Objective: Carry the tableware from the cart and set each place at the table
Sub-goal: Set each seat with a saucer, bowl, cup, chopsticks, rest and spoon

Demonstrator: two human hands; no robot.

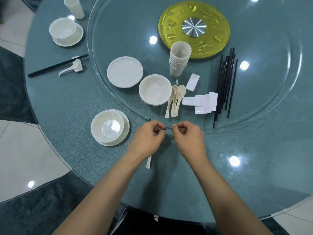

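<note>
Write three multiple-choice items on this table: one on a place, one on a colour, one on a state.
1. Where does the stack of cups stand?
A on the floor
B on the glass turntable
C on a plate

2. What colour are the loose chopsticks?
A black
B red
C white

3. How is the bowl on the turntable?
A overturned
B upright and empty
C full of soup

Key: 1 B, it stands on the glass beside the gold disc; 2 A, all are black; 3 B, its bare inside faces up.

Both forearms (108,189) bare — black clothing (144,224) below them, bearing a small white mark (156,218).
</note>
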